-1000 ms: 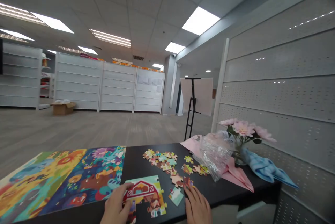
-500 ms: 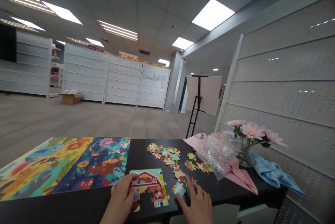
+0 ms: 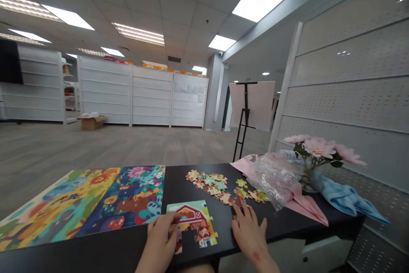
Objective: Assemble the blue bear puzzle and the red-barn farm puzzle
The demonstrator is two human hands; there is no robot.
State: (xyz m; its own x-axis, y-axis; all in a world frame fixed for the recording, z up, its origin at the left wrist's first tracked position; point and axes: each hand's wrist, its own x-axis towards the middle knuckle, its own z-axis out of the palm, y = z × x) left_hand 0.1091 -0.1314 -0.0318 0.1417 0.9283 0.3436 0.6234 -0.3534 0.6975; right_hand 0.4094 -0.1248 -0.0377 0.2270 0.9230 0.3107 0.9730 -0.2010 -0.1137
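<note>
The left hand (image 3: 162, 232), fingers bent, rests on the 9 o'clock side of a partly assembled jigsaw puzzle (image 3: 195, 214); whether it pinches the edge cannot be told. The right hand (image 3: 251, 232) lies palm down at the puzzle's 3 o'clock, fingers loosely spread, their tips by a reddish puzzle piece (image 3: 240, 201) — whether they grip anything is hidden.

The puzzle lies flat on a black counter (image 3: 105, 252), near its front edge. It shows a red barn, with a gap in its lower edge around 6 o'clock.

Clock directions from here start at the puzzle. Between 12 and 1 o'clock is a heap of loose pieces (image 3: 211, 181), some overlapping. At 2 o'clock are a few more, and just past them a crumpled clear plastic wrapper (image 3: 276, 179) on a pink cloth (image 3: 309, 211). Farther along 2 o'clock, pink flowers (image 3: 319, 147) stand in a glass vase, a blue cloth (image 3: 341, 196) beside it. At 10 o'clock lies a dark blue animal picture (image 3: 134, 200); at 9 — a yellow one (image 3: 64, 205).

Beyond the counter, a black easel (image 3: 245, 107) stands at 1 o'clock, and a cardboard box (image 3: 91, 123) sits on the floor between 10 and 11.
</note>
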